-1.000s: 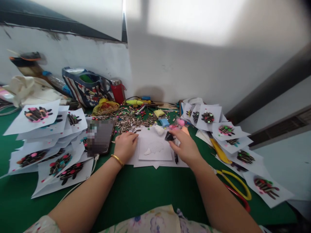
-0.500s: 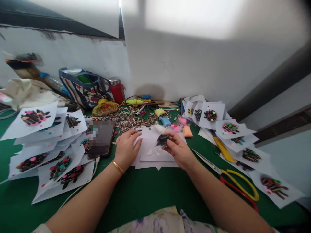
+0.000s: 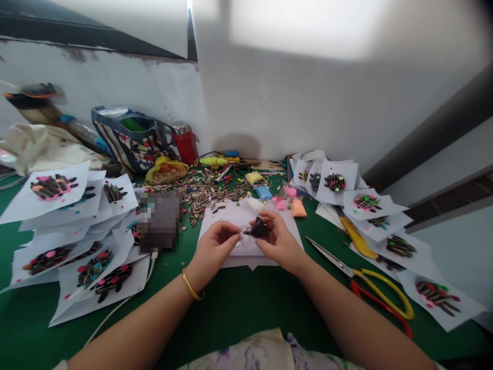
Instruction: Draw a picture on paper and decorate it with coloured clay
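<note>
My right hand grips a lump of black modelling clay between thumb and fingers, above a stack of white paper. My left hand, with a gold bangle on the wrist, is closed in a pinch on a clear plastic wrapper just left of the clay. A thin dark strand runs from the lump toward the left fingertips; whether it is clay or wrapper I cannot tell. Behind the hands lie packets of soft clay: blue, orange and pink.
Sunflower seeds are spread behind the paper. Seed-decorated sheets lie in piles at left and right. A phone with a cable is at left; red-yellow scissors and a yellow-handled knife are at right.
My left hand has moved right from the paper's left side and closed on the wrapper. The black clay has turned and bunched into a rounder lump in my right hand.
</note>
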Tool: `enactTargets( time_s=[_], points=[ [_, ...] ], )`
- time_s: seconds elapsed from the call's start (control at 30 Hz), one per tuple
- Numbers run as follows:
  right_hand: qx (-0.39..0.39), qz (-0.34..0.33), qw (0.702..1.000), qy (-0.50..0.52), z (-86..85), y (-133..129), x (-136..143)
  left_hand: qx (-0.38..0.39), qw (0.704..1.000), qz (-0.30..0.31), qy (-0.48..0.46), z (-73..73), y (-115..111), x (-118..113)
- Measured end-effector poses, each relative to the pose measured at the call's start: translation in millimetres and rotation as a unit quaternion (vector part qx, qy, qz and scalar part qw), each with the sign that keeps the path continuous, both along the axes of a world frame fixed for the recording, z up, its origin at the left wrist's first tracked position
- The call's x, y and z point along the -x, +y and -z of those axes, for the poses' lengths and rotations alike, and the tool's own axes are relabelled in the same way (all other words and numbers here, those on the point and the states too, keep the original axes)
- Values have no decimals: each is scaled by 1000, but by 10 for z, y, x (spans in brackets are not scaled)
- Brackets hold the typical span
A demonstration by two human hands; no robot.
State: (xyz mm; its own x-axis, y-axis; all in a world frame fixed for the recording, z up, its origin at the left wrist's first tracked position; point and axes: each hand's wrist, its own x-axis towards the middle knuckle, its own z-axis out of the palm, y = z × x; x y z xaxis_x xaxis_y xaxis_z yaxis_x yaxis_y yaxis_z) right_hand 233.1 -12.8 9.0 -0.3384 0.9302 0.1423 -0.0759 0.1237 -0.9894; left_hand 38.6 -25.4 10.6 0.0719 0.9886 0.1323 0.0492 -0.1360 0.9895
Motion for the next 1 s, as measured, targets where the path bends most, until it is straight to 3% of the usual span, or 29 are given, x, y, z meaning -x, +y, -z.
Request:
enactTargets(
  time_s=[0.2,0.37,0.6,0.7,0.83,1.0],
  points=[
    [-48,-12,996,-79,38,-40,-14,7,999,31,11,-16,-37,-31],
    [-40,34,996,-76,47,-7,-26,1,998,55,39,-8,-62,-29],
    [-1,67,997,-35,-7,4,-8,12,997,75,-15,-35,-63,-48],
    [15,38,999,-19,-13,-2,3,-7,998,62,-13,-16,-45,-48],
    [36,-39,998,-23,-31,-30,17,-60,996,21,63,12,-10,-6],
    [41,-41,997,-58,-61,-52,21,-91,988,24,121,-4,14,45]
  ],
)
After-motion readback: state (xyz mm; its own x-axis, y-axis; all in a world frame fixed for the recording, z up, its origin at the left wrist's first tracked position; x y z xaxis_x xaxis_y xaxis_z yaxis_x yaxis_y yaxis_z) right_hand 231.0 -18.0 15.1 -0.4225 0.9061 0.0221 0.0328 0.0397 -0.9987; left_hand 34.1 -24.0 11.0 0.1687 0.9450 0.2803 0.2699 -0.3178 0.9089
